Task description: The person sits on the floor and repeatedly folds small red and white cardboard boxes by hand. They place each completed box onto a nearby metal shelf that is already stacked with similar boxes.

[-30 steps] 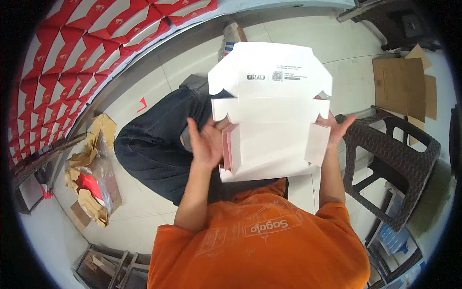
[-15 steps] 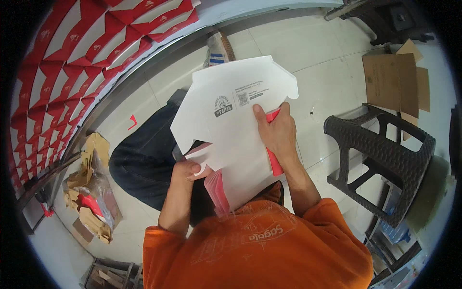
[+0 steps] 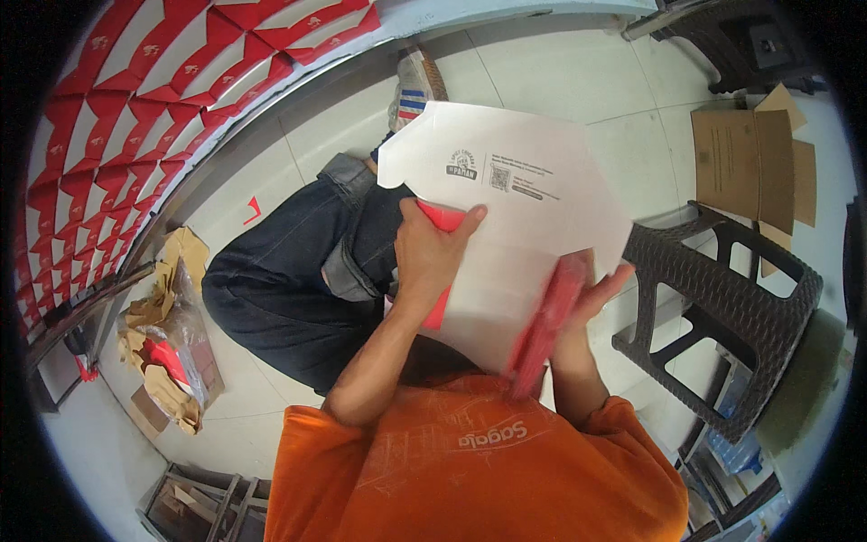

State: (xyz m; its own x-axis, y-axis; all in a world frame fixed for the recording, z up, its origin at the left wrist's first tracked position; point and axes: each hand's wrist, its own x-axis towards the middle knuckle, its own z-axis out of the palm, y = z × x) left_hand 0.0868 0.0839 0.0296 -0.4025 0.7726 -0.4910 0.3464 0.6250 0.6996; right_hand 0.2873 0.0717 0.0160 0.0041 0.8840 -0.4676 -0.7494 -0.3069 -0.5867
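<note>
White flat paperboard box blanks with red inner faces lie over my lap, their cut flaps toward the top. Small black print marks the uppermost sheet. My left hand is closed on their left edge, thumb on top and fingers underneath, beside a strip of red. At the right side, my right hand has its fingers stretched out behind a raised red side flap. That flap is smeared by motion and partly hides the palm and thumb.
Rows of folded red-and-white boxes stand at the left. A dark plastic stool and an open brown carton are at the right. Torn brown paper and plastic wrapping lie on the floor, with a red scrap nearby.
The blanks have been turned over sideways, so the notched flap side now lies at the right. My left hand has moved up the left edge; my right hand has dropped lower and opened.
</note>
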